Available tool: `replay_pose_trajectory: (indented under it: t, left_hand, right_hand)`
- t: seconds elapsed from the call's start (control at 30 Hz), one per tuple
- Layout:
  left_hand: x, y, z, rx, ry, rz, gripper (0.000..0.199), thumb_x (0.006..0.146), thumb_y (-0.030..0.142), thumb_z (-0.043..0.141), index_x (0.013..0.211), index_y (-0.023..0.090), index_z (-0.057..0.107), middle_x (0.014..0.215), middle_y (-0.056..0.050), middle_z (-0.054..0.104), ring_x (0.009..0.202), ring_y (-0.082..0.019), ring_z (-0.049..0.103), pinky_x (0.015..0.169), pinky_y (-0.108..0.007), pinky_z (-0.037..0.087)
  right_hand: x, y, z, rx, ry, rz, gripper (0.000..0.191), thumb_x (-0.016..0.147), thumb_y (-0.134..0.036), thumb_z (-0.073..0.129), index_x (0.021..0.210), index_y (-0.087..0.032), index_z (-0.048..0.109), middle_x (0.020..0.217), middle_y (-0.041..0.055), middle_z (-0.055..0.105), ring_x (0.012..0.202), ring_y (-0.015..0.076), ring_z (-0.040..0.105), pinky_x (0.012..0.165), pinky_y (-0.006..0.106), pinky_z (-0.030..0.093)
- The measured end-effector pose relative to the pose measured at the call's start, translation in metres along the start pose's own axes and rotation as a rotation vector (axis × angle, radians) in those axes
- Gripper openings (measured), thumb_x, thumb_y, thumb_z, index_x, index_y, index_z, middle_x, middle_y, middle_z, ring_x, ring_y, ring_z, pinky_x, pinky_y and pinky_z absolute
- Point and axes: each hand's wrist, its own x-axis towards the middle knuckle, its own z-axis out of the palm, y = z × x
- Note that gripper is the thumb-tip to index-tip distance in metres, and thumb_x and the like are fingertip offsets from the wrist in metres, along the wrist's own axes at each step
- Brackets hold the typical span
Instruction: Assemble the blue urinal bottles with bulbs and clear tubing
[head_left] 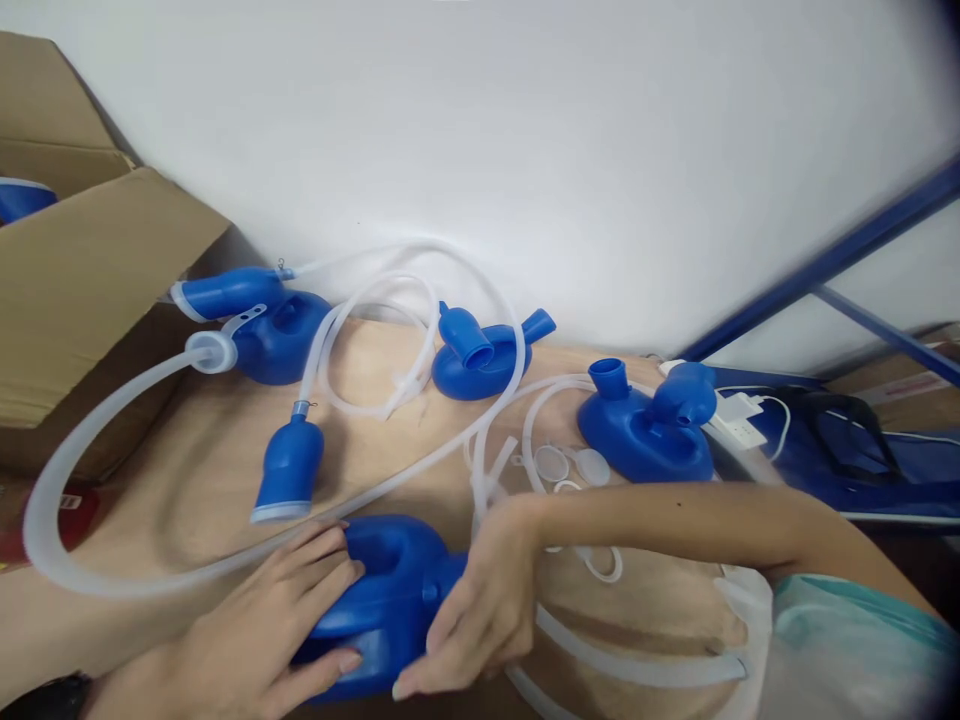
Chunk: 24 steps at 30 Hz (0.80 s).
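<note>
A blue plastic bottle with a grip opening (401,560) lies at the front edge of the wooden table. My left hand (289,600) rests round its left end, fingers on top and thumb in front. At the bottle's right end, my right hand (487,590) is curled around the neck, which it largely hides. Just behind my left hand stands a blue funnel-like piece (292,465) with a clear tube on top. Clear tubing (420,465) runs behind both hands. Round clear caps (551,463) lie beyond my right wrist.
More blue bottles stand at the back left (281,340), back middle (480,365) and right (637,430). An open cardboard box (97,280) is at the left. A white power strip (739,420), a blue metal frame (795,260) and a clear bag (847,650) are on the right.
</note>
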Motion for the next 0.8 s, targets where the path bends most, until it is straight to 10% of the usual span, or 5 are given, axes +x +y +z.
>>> replay_pose_trajectory:
  t: [0.2,0.4,0.53,0.63,0.8]
  left_hand:
    - [0.006,-0.008,0.000,-0.039,-0.023,0.071,0.049,0.093,0.053,0.069,0.132,0.023,0.068,0.117,-0.007,0.081,0.114,-0.028,0.072,0.102,-0.034,0.059]
    - [-0.002,0.000,0.013,-0.022,-0.027,0.021,0.044,0.094,0.052,0.068,0.127,0.023,0.072,0.114,-0.008,0.081,0.116,-0.031,0.071,0.107,-0.041,0.058]
    - [-0.007,0.003,0.019,-0.072,-0.011,-0.026,0.043,0.097,0.052,0.063,0.131,0.027,0.072,0.114,-0.007,0.080,0.118,-0.031,0.070,0.108,-0.044,0.058]
    - [-0.009,0.003,0.022,-0.134,0.009,-0.055,0.041,0.098,0.049,0.064,0.134,0.029,0.071,0.116,-0.006,0.080,0.117,-0.030,0.072,0.110,-0.044,0.056]
    - [-0.010,-0.002,0.022,-0.260,-0.029,-0.092,0.046,0.096,0.048,0.067,0.139,0.032,0.068,0.118,-0.005,0.080,0.115,-0.031,0.073,0.111,-0.043,0.055]
  right_hand:
    - [0.016,0.008,0.004,-1.586,0.070,-0.829,0.056,0.054,0.016,0.062,0.057,-0.037,0.081,0.087,-0.0061,0.083,0.151,0.0183,0.038,0.129,0.018,0.030]
    - [0.027,-0.008,0.007,-1.413,0.110,-0.937,0.061,0.040,0.022,0.061,0.042,-0.038,0.073,0.069,-0.0015,0.080,0.115,0.0292,0.077,0.117,0.026,0.052]
    - [0.027,-0.021,0.000,-0.540,0.063,-0.598,0.053,0.061,0.003,0.074,0.090,-0.039,0.089,0.114,0.0043,0.082,0.107,0.0302,0.080,0.088,0.024,0.069]
    - [0.016,-0.024,-0.003,0.347,0.005,-0.034,0.054,0.088,-0.023,0.064,0.139,-0.041,0.072,0.147,0.0026,0.065,0.128,0.0313,0.069,0.102,0.038,0.067]
    - [0.006,-0.028,-0.008,1.118,0.089,0.871,0.036,0.103,-0.046,0.049,0.111,-0.044,0.084,0.129,-0.0114,0.075,0.125,0.0134,0.072,0.108,0.022,0.057]
